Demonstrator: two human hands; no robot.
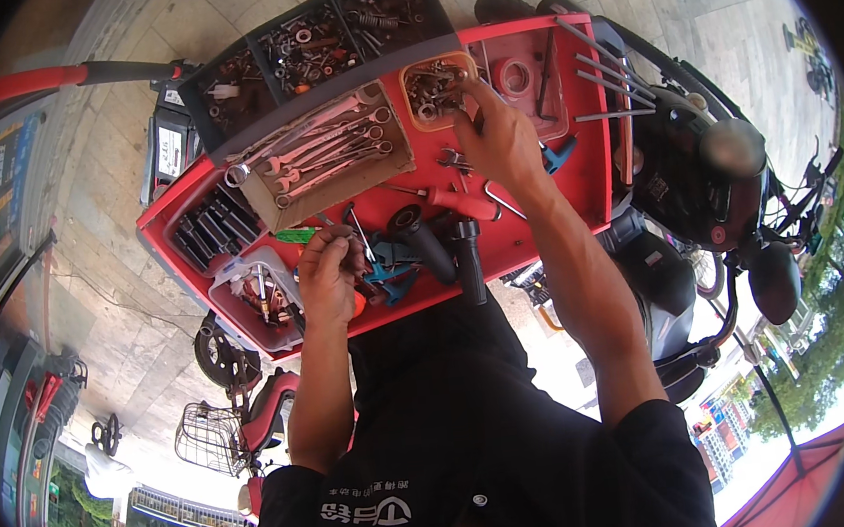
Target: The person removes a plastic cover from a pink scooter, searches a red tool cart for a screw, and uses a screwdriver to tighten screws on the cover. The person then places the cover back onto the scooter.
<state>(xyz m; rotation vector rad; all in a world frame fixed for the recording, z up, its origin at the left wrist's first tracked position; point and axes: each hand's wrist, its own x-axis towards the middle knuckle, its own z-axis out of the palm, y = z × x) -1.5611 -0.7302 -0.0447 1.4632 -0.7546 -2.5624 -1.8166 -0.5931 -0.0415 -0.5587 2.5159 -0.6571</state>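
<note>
My right hand (499,136) is over a small yellow-rimmed tray (417,121) of loose metal nuts and bolts. Its index finger reaches in at the tray's right side, with the thumb apart from it and nothing visible between them. My left hand (327,277) is held above the near left of the red tool tray (561,241), fingers curled together in a pinch; what they hold, if anything, I cannot make out. Close to it lie a green-handled tool (295,235), a screwdriver with a thin shaft (359,227) and blue-handled pliers (401,287).
A cardboard box of wrenches (332,156) stands left of the middle. Behind it is a black compartment bin (303,53) with small hardware. Sockets (215,229) and a clear plastic box (259,298) sit at left. Black handlebar grips (469,259) lie near the front. Scooters (695,169) stand at right.
</note>
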